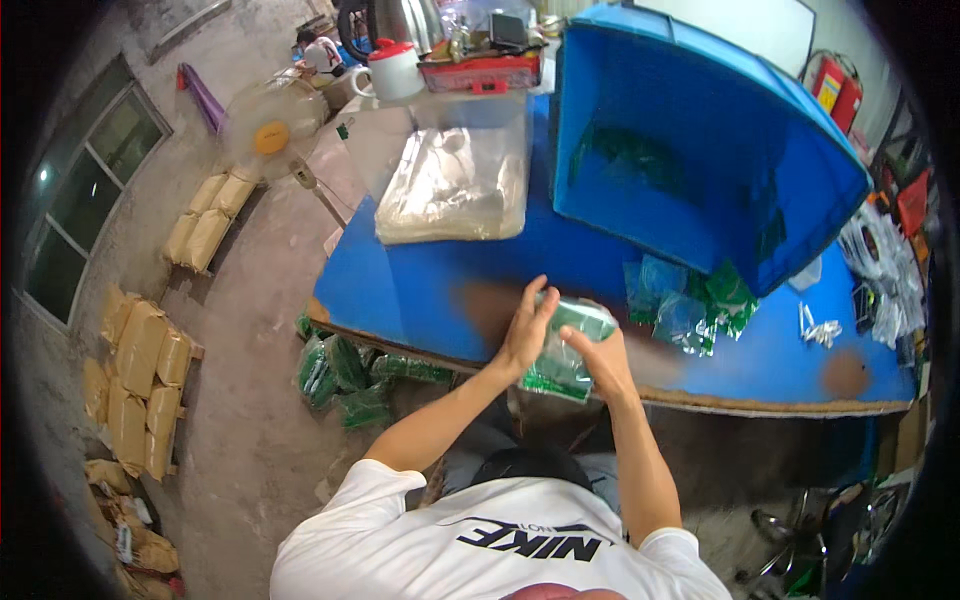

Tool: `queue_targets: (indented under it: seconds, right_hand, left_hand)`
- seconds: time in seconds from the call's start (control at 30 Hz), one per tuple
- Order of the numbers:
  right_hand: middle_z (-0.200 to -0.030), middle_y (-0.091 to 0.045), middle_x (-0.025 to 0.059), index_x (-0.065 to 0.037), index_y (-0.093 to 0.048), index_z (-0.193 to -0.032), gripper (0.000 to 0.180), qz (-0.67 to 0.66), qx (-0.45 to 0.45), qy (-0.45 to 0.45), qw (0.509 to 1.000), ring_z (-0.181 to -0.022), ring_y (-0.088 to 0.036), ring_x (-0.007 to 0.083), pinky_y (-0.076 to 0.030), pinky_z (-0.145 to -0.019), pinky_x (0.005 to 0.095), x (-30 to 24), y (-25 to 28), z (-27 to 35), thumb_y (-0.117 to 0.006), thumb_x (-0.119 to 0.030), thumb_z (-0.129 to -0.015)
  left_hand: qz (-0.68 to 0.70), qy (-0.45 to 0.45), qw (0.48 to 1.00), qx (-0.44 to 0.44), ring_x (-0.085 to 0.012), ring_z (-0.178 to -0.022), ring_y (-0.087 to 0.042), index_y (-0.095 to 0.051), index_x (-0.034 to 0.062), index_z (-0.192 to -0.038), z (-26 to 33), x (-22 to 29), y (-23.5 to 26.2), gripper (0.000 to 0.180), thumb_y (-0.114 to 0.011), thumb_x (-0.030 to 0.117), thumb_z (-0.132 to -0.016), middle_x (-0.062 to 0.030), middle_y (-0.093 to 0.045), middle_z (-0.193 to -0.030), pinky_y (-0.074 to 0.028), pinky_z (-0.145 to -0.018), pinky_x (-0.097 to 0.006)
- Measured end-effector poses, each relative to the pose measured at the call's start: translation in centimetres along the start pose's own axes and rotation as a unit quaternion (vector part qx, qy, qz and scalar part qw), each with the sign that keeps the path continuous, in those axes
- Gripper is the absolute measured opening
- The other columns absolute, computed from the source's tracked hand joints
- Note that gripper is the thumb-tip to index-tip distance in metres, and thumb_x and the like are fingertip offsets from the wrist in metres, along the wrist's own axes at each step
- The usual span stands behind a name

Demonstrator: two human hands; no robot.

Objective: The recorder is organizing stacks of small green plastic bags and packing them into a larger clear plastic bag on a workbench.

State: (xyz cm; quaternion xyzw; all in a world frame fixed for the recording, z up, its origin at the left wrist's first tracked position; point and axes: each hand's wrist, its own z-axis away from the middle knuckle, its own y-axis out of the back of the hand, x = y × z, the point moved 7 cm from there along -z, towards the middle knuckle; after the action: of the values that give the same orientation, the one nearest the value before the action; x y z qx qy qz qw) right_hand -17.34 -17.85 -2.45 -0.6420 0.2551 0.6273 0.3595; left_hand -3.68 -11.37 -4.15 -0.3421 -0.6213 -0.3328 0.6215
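My left hand (527,331) and my right hand (598,355) both grip a clear plastic bag stuffed with green packets (566,352), held just above the near edge of the blue table (420,285). My left palm presses the bag's left side; my right hand holds its top right. A loose pile of green and clear packets (692,300) lies on the table to the right of the bag.
A large blue bin (690,150) lies tipped on its side at the back right. A clear tub of pale material (452,180) stands behind. Filled green bags (345,375) lie on the floor left of the table. Brown sacks (140,380) and a fan (272,128) stand further left.
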Motion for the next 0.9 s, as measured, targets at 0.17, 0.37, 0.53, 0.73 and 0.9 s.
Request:
queue_targets:
  seconds: [0.17, 0.37, 0.53, 0.73, 0.9]
  right_hand:
    - [-0.122, -0.064, 0.013, -0.002, -0.053, -0.134, 0.064, -0.152, -0.046, -0.107, 0.982, -0.109, -0.062, 0.0252, -0.051, -0.094, 0.0397, 4.1, 3.5, -0.4, -0.075, -0.035, -0.083]
    - [-0.137, -0.055, 0.0141, -0.01, -0.047, -0.142, 0.083, -0.302, -0.047, -0.067, 0.95, -0.124, -0.053, 0.0343, -0.046, -0.103, 0.0533, 5.7, 6.0, 0.0, -0.07, -0.06, -0.081]
    - [-0.133, -0.059, 0.0098, -0.009, -0.052, -0.138, 0.078, -0.243, -0.066, -0.086, 0.964, -0.12, -0.056, 0.0315, -0.046, -0.104, 0.0497, 6.5, 5.5, 0.0, -0.072, -0.058, -0.081]
    - [-0.132, -0.058, 0.0113, -0.009, -0.05, -0.138, 0.086, -0.271, -0.042, -0.095, 0.957, -0.12, -0.057, 0.0332, -0.047, -0.102, 0.052, 6.5, 6.5, -0.7, -0.077, -0.06, -0.074]
    - [-0.131, -0.059, 0.0114, -0.009, -0.05, -0.138, 0.081, -0.289, -0.02, -0.1, 0.952, -0.12, -0.057, 0.0322, -0.047, -0.102, 0.0501, 7.2, 6.7, -0.8, -0.075, -0.057, -0.078]
  left_hand:
    - [-0.037, -0.067, 0.996, -0.044, -0.0318, -0.127, -0.051, -0.028, -0.0026, -0.151, -3.1, 0.7, -0.3, 0.079, -0.048, 0.055, -0.101, -0.0251, -0.048, -0.141, -0.038, -0.109, -0.04]
    - [-0.483, -0.158, 0.817, 0.272, -0.0319, -0.084, -0.068, -0.072, 0.0088, -0.08, -20.2, 3.3, 21.0, 0.034, -0.085, 0.039, -0.07, -0.0139, -0.071, -0.086, -0.053, -0.076, -0.043]
    - [-0.43, 0.033, 0.886, 0.172, -0.0281, -0.086, -0.072, -0.078, 0.0102, -0.087, -24.2, -1.2, 26.4, 0.048, -0.081, 0.053, -0.066, -0.0121, -0.075, -0.09, -0.055, -0.081, -0.04]
    - [-0.443, 0.021, 0.874, 0.199, -0.0303, -0.089, -0.072, -0.078, 0.0087, -0.083, -24.0, 1.3, 23.8, 0.038, -0.074, 0.046, -0.077, -0.0133, -0.075, -0.09, -0.055, -0.082, -0.041]
    - [-0.473, 0.031, 0.851, 0.225, -0.0322, -0.09, -0.071, -0.077, 0.0085, -0.087, -24.2, 0.5, 25.7, 0.038, -0.07, 0.046, -0.083, -0.0152, -0.074, -0.09, -0.055, -0.083, -0.043]
